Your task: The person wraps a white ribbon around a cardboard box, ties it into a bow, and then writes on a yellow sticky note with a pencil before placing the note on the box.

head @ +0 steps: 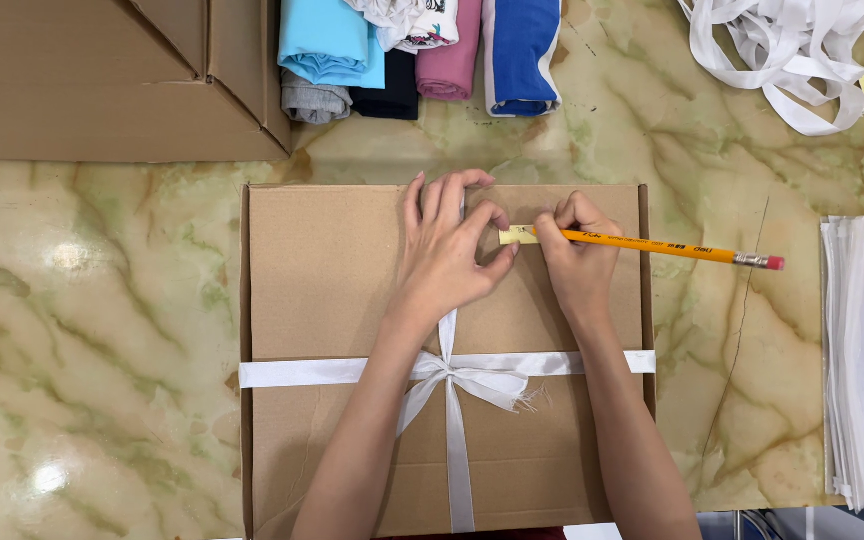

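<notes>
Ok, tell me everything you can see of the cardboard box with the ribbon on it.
The cardboard box is flat, brown and closed, lying on the marble-look table. A white ribbon crosses it both ways and is tied in a bow near the middle, one tail frayed. The left hand presses on its top; the right hand rests beside it, holding a yellow pencil to a small yellow paper tag.

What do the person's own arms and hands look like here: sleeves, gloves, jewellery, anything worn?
Both forearms are bare to the bottom edge of the view, with no sleeves showing. The left hand and right hand wear no gloves; no rings, watch or bracelet can be seen. The fingernails look short and unpainted.
</notes>
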